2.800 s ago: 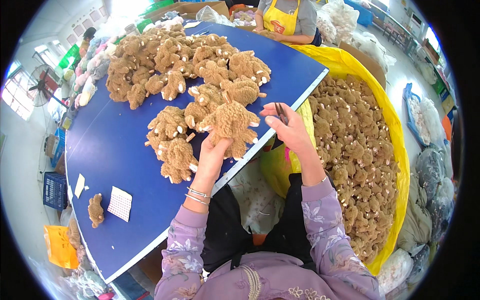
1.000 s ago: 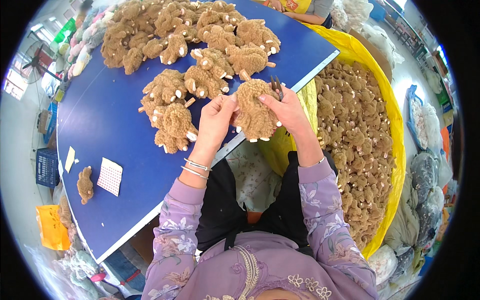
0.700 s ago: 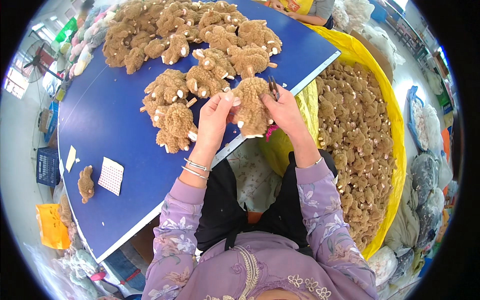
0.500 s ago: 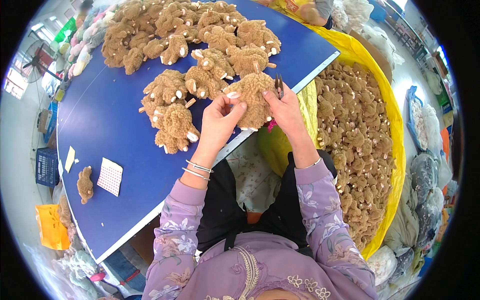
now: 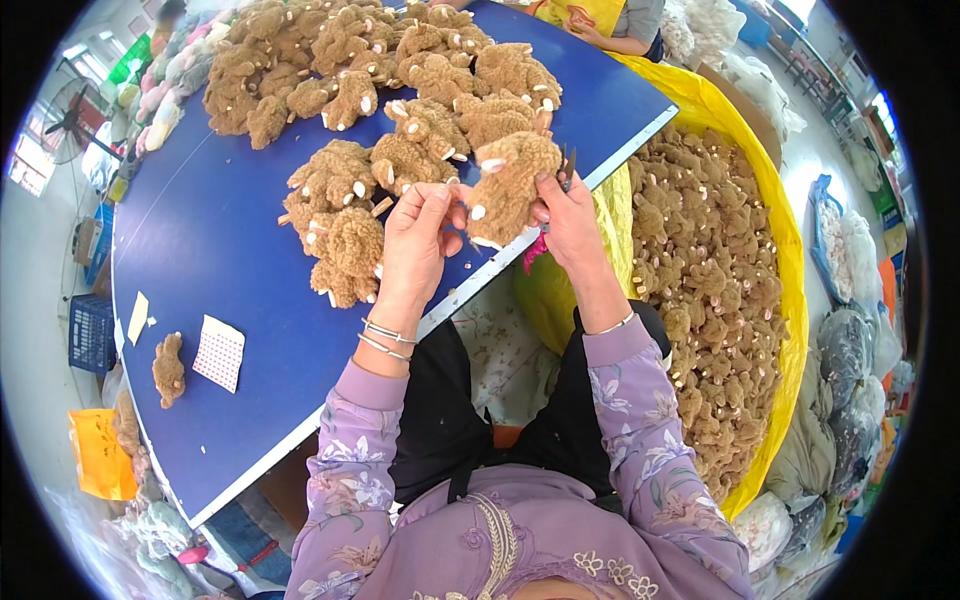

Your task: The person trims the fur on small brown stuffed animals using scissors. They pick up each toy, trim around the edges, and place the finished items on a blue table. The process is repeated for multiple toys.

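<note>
A fluffy brown plush toy (image 5: 513,185) with small pale limb tips hangs at the table's right edge. My right hand (image 5: 570,222) pinches its right side with thumb and fingers. The dark pointed blades of small thread snips (image 5: 569,165) stick up from the same hand. Just left of the toy, my left hand (image 5: 422,228) is closed, thumb and fingertips pressed together by the toy's side. Whether anything thin lies between those fingertips I cannot make out. A cluster of similar plush toys (image 5: 345,240) lies beside my left hand.
More brown plush toys heap at the back of the blue table (image 5: 250,270). A large yellow sack (image 5: 790,330) full of them stands right. One toy (image 5: 169,370) and a dotted sheet (image 5: 219,353) lie left. Another person's arm (image 5: 625,44) shows across the table.
The toy has turned and now hangs from my right hand. My left hand has let go of its body and moved slightly left. The other person's arm has shifted at the back.
</note>
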`<state>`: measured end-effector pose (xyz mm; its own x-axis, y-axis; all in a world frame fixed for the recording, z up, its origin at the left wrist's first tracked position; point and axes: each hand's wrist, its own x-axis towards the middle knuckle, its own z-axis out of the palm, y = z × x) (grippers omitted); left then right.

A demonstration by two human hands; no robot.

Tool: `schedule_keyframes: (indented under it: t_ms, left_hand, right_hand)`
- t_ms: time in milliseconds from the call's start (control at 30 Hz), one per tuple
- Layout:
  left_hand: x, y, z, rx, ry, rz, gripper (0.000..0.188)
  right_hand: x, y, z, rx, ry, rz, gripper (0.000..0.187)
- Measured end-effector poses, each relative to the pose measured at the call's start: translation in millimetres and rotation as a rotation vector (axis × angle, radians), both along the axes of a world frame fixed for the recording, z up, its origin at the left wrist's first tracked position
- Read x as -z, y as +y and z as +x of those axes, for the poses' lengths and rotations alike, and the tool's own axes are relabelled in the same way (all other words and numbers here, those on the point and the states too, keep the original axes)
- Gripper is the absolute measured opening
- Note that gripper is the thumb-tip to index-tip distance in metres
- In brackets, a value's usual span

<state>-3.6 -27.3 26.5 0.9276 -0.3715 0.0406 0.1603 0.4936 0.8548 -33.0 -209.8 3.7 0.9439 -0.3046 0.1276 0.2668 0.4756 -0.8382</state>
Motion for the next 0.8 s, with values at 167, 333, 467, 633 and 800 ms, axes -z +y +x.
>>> schedule_keyframes:
  t_ms: [167, 333, 467, 633, 800]
  left_hand:
    - [-1.2, 15.1, 9.2, 0.231, -0.173, -0.205, 0.019]
    - [-29.3, 29.3, -6.2, 0.77, -0.209, 0.527, 0.024]
    - [-10.0, 22.6, 16.8, 0.207, -0.179, 0.524, 0.03]
    - [-7.5, -1.1, -5.9, 0.317, -0.214, 0.654, 0.052]
    - [1.6, -14.4, -10.9, 0.201, 0.077, 0.371, 0.027]
  right_hand:
    - [-3.5, -10.4, 1.7, 0.136, 0.039, 0.063, 0.007]
    - [-12.3, -23.3, -7.0, 0.208, 0.176, -0.043, 0.022]
    - [-11.9, -20.0, -4.4, 0.263, 0.109, -0.11, 0.02]
    - [-14.7, -18.9, -8.5, 0.141, 0.204, -0.332, 0.021]
    - [-13.9, 3.7, -7.2, 0.112, 0.181, -0.243, 0.022]
